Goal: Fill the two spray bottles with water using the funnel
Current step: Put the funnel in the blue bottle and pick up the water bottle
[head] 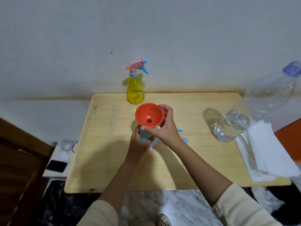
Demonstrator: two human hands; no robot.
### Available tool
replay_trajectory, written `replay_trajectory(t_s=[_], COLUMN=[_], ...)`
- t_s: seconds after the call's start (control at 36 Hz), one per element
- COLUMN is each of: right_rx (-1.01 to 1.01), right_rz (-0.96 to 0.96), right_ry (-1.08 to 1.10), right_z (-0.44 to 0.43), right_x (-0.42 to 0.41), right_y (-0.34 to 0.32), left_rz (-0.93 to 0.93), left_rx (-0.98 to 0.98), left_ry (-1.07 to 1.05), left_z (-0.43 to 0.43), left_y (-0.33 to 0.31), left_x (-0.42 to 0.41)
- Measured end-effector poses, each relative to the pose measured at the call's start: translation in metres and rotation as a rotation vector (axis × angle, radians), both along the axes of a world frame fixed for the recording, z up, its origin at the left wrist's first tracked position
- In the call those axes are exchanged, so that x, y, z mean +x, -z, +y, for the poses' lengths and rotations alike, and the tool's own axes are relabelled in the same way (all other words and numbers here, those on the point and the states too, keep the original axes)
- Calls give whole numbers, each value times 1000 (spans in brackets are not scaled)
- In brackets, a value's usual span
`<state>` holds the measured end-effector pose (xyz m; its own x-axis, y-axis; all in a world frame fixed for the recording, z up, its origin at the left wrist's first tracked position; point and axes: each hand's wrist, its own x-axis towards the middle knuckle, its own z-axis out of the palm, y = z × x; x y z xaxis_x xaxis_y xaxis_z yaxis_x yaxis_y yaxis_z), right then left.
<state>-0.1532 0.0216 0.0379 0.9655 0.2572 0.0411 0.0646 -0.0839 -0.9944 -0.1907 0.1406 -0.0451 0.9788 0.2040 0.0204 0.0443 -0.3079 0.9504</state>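
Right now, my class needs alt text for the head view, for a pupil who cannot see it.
A right hand holds an orange funnel atop a blue spray bottle gripped by the left hand, on a wooden table. A yellow spray bottle stands at the far edge, a large clear water bottle at the right.

funnel (149, 115): orange plastic, opaque, smooth, dull sheen
yellow spray bottle (135, 90): translucent plastic, glossy; trigger head in 2 opaque plastics, pink and blue
blue spray bottle (154, 142): opaque pale plastic, smooth, matt
water bottle (260, 101): clear thin plastic, glossy; blue plastic cap
table (114, 152): light wood-grain top, smooth, faint sheen
paper stack (267, 154): white, matt, soft-looking
sleeves (241, 207): cream cloth, matt
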Motion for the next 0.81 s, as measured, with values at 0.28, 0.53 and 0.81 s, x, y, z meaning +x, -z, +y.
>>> replay_trajectory(t_s=[0.28,0.53,0.81], right_rx=[29,-69,-378], right_rz=[30,-64,-249], right_ry=[27,159,669], right_z=[3,-56,-217], right_x=[-7,-27,-40], right_y=[4,0,19], left_rz=[19,-96,-264], left_rx=[11,179,-46], left_ry=[-9,-392,89], left_z=[4,-46,-194], left_y=[-5,-4,-84], left_x=[2,-64,-21])
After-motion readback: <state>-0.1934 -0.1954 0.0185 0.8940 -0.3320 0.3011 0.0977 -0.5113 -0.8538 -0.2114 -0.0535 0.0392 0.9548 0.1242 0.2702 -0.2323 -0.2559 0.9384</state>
